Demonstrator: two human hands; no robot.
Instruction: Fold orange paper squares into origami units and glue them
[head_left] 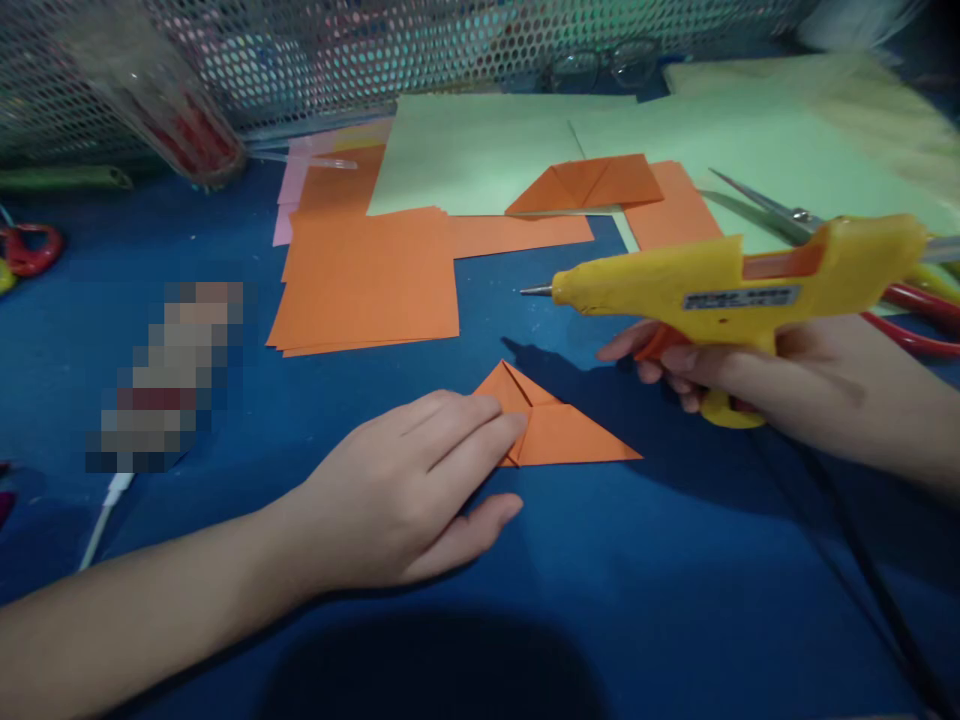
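My left hand (420, 480) lies flat on the blue table, fingers stretched out and pressing the left corner of a folded orange paper triangle (562, 430). My right hand (765, 375) is wrapped round the handle of a yellow hot glue gun (720, 285), a finger on its orange trigger. The gun is held level above the table, its metal nozzle pointing left, a little above and to the right of the folded triangle. Its black cord (862, 560) trails toward the lower right.
A stack of orange paper squares (367, 280) lies behind the triangle. Light green sheets (480, 150), another folded orange piece (592, 185), scissors (772, 210) and red-handled pliers (922, 315) lie at the back right. A mesh basket (300, 50) and a clear cup (172, 110) stand behind.
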